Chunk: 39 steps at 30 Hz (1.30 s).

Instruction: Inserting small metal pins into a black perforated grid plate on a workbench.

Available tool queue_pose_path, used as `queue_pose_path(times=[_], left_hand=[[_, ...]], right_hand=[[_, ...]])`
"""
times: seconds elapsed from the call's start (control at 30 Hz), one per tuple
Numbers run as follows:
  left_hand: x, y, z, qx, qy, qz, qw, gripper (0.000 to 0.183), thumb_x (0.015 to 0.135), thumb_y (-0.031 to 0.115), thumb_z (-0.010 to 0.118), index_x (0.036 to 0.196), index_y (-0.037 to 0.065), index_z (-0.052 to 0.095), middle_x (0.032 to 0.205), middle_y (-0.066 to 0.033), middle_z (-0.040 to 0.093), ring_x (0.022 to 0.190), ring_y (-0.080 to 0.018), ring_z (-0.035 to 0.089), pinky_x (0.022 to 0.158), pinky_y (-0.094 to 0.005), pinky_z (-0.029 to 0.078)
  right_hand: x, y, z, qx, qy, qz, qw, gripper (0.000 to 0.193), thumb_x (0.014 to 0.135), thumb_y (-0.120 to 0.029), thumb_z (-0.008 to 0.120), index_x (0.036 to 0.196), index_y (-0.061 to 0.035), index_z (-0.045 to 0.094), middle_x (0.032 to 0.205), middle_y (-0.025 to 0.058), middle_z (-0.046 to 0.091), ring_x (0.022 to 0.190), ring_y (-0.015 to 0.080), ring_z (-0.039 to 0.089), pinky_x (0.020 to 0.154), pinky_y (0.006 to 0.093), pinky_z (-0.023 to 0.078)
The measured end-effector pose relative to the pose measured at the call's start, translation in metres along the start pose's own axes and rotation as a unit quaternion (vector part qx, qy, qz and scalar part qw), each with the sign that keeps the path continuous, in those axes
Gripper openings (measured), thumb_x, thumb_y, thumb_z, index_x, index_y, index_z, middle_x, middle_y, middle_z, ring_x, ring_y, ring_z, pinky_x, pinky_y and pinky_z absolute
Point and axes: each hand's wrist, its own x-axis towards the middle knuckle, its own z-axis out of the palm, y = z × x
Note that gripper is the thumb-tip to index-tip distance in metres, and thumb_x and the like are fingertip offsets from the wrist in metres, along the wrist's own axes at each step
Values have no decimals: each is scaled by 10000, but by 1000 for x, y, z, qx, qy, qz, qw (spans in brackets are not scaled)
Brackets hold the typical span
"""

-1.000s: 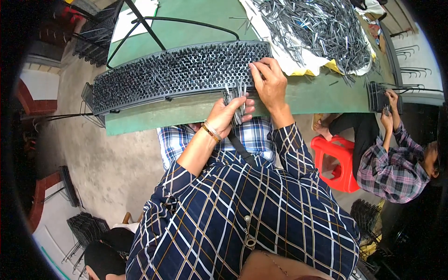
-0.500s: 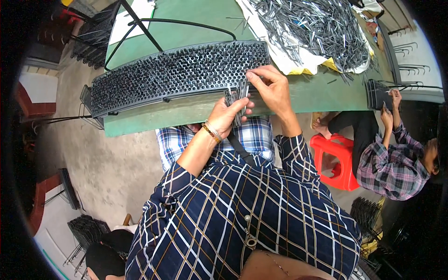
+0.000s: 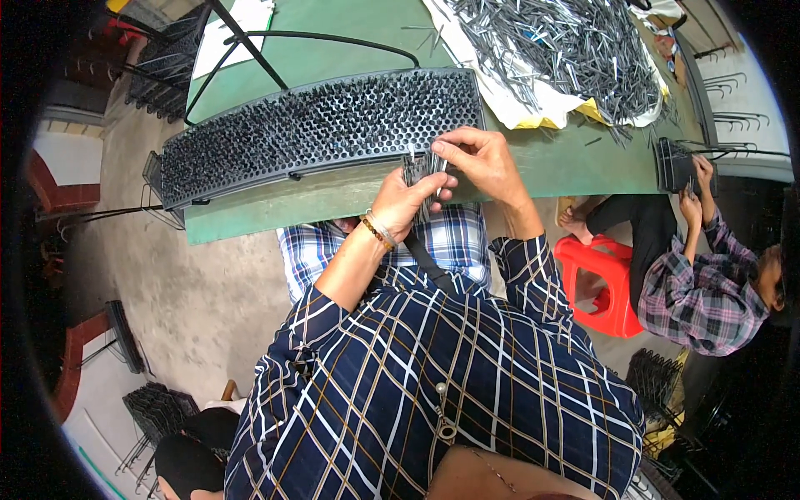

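My left hand (image 3: 403, 198) is closed around a bundle of thin dark and silvery sticks (image 3: 430, 178), in front of the rack's near edge. Directly above the bundle, my right hand (image 3: 485, 167) pinches with thumb and forefinger at the stick tops; whether it holds a single stick I cannot make out. Just beyond both hands lies a long, curved black rack (image 3: 325, 117) full of small round holes. Many holes have dark stick ends in them, most densely on the left, while more open holes show toward the right.
A big heap of similar sticks (image 3: 575, 58) lies on a white sheet (image 3: 533, 112) on the green table (image 3: 350, 50). Black rods (image 3: 333, 37) rise behind the rack. At right, a co-worker (image 3: 700, 300) handles a dark rack (image 3: 677, 167) near a red stool (image 3: 596, 283).
My right hand has come slightly lower and closer to the bundle, its fingertips now at the stick tops. My left hand keeps its hold in nearly the same place.
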Motion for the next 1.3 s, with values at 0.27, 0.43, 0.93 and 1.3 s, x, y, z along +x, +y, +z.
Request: queue_pose_path(times=[0.27,0.43,0.93,1.3], left_hand=[[7,-11,-9,-24,29,-24,999,176,854,144,610,992,38,588,898,-50,650,734,-92,592,573,-203,477],[12,-11,-6,-37,29,-31,998,154,849,134,609,963,32,594,883,-54,652,722,-97,594,561,-215,476],[8,-11,-9,-68,25,-50,996,145,833,102,603,951,20,588,892,-90,659,768,-142,633,582,-238,512],[5,-8,-6,-54,24,-47,997,161,827,104,603,965,22,592,901,-87,661,774,-140,638,583,-234,520]], right_hand=[[14,-1,-9,43,112,30,992,189,817,-175,675,910,-11,672,666,-28,588,535,21,466,477,164,347],[29,4,-14,30,208,-13,978,190,823,-171,669,910,-2,666,664,-23,591,531,25,470,471,168,355],[34,20,-19,-160,152,-222,950,119,842,-88,625,915,5,633,849,29,612,633,59,517,542,191,410],[25,24,-9,-205,193,-237,930,97,779,-84,680,851,-19,684,823,33,585,558,49,467,482,193,382]])
